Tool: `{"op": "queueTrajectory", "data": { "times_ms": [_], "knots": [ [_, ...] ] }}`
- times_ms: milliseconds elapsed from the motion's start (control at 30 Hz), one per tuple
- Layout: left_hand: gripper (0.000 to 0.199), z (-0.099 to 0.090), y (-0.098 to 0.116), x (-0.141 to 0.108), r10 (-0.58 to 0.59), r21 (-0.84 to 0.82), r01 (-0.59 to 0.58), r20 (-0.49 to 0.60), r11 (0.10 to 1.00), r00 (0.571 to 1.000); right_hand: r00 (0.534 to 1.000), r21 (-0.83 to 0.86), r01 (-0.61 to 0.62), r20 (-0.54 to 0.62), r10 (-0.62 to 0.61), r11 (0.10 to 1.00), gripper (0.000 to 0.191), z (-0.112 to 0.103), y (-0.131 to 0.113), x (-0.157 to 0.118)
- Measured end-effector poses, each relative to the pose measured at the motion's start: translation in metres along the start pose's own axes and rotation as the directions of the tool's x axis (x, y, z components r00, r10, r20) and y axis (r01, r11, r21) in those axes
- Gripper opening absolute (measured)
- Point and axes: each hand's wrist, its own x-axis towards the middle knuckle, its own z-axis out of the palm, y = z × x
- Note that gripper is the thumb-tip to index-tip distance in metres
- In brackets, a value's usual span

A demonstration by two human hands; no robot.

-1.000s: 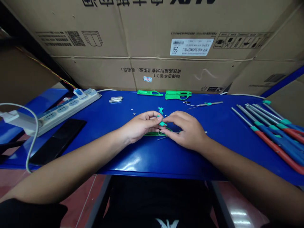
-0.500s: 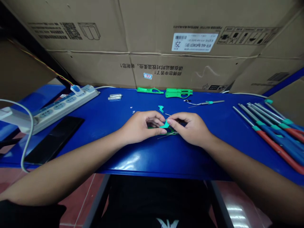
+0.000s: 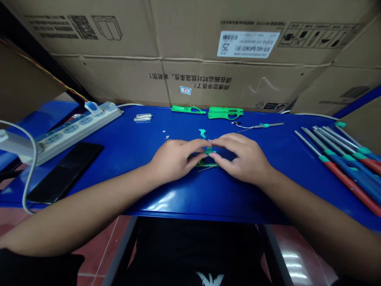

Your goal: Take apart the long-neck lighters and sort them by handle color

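both hands are at work over the middle of the worktop (image 3: pixel 178 198), between its front and rear edges. the left hand (image 3: pixel 175 161) pinches a small teal piece (image 3: pixel 210 150) between thumb and fingers; the right hand (image 3: pixel 242 159) grasps the same piece from the opposite side, its forefinger meeting the left one above it. the remaining fingers are largely hidden. directly below the teal piece lies a green casing (image 3: pixel 205 163), mostly covered by the hands; whether the two touch cannot be told. a thin metal rod (image 3: pixel 204 169) lies at the casing's front side.

a loose teal part (image 3: pixel 203 133) lies just beyond the fingertips, toward the rear edge. close along that edge are a narrow green shell (image 3: pixel 180 108) and, to its right, a wider green shell (image 3: pixel 218 113). a metal tube (image 3: pixel 275 124) with a teal collar and thin wires lies right of centre. several long-tubed tools (image 3: pixel 339 171) with red and blue handles lie side by side toward the right edge.

left of centre are two silvery cylinders (image 3: pixel 143 118) and tiny white bits (image 3: pixel 167 137). a black phone-like slab (image 3: pixel 67 172) lies near the front left corner, with a white power strip (image 3: pixel 80 127) beyond it.
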Motion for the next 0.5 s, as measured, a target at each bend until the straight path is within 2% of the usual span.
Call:
{"op": "queueTrajectory", "data": {
  "times_ms": [167, 500],
  "knots": [
    [0.033, 0.0011, -0.0014, -0.0026, 0.045, 0.086, -0.047, 0.026, 0.995, 0.999, 0.999, 0.043, -0.022, 0.042, 0.020, 0.999, 0.024, 0.0005, 0.0022, -0.0010],
    [0.031, -0.0028, -0.0016, -0.0009, 0.037, 0.074, -0.039, 0.026, 0.997, 0.999, 0.995, 0.096, -0.068, 0.079, 0.060, 0.993, 0.027, -0.0011, 0.0053, -0.0019]
  ]
}}
